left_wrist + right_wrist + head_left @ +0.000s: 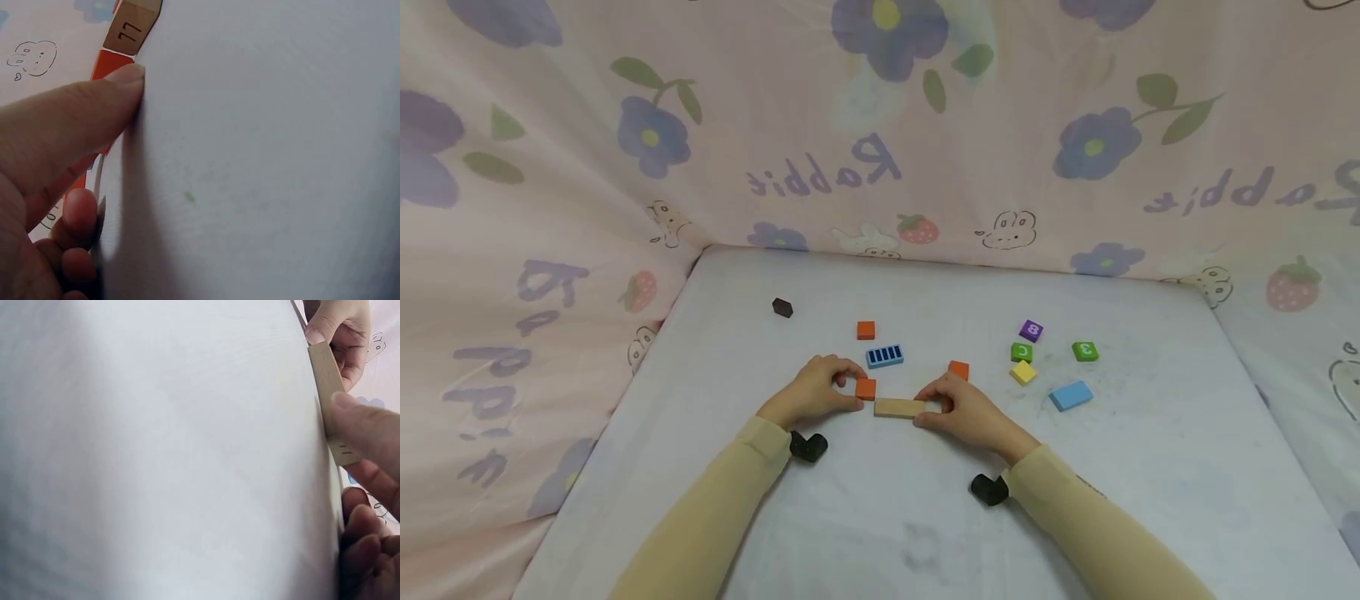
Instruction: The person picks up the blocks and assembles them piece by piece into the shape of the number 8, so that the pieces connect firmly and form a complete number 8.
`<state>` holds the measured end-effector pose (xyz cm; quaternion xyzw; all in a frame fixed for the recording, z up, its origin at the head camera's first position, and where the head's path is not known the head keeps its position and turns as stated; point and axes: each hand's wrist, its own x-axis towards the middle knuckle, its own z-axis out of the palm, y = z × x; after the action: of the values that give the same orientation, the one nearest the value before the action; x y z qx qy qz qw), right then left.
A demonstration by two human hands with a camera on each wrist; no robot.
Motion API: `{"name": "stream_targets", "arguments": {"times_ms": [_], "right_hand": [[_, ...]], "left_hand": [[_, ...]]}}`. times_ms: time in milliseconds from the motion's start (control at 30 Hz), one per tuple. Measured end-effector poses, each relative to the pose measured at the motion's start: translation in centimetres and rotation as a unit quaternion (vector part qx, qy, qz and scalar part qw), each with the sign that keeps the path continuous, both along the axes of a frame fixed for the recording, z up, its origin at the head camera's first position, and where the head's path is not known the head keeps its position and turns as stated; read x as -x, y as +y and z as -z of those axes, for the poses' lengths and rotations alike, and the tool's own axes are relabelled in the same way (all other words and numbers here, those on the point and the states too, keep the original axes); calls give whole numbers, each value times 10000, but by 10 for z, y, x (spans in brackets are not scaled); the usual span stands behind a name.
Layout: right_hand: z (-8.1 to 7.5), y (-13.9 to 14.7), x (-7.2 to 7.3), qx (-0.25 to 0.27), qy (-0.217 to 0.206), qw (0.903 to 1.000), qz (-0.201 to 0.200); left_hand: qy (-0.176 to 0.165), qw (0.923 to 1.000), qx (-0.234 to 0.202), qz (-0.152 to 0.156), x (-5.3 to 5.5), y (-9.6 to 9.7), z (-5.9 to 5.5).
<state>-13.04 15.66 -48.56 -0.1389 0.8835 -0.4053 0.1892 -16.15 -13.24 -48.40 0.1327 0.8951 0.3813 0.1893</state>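
My left hand (814, 392) pinches a small orange block (866, 389) between thumb and fingers, low over the white tabletop. In the left wrist view the thumb lies along the near side of this orange block (111, 62). My right hand (968, 415) grips the right end of a long plain wooden block (898, 407). The two blocks meet nearly end to end, the orange one at the wooden one's left. Dark marks are engraved on the end of the wooden block (325, 381) in the right wrist view. Another orange block (958, 369) lies just behind my right hand.
Behind the hands lie a blue block with dark bars (884, 357), an orange block (866, 331) and a dark brown block (782, 307). Rightward are a purple block (1031, 331), green blocks (1085, 351), a yellow block (1022, 372) and a light blue block (1071, 396). Printed cloth (955, 150) walls the back.
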Motion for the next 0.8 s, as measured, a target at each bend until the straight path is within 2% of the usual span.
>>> {"name": "stream_targets", "arguments": {"times_ms": [200,433,567,633,700,800], "right_hand": [[-3,1,2,64,46,10000,42],[-1,4,-3,35,-93,9999,101],[-1,4,-5,69,-130,9999,85],[-1,4,-5,96,-123,9999,62],[0,3,-5,133,-117,9998,48],[1,2,-5,224,-95,9997,23]], "left_hand": [[21,10000,42,-38,4,4,-5],[-11,10000,-39,30,-1,6,-2],[-216,9994,-224,127,0,-1,-6],[-379,9984,-405,107,4,-6,-11],[-390,9970,-654,-142,13,-9,-16],[-206,9937,-932,-586,30,-11,-22]]}}
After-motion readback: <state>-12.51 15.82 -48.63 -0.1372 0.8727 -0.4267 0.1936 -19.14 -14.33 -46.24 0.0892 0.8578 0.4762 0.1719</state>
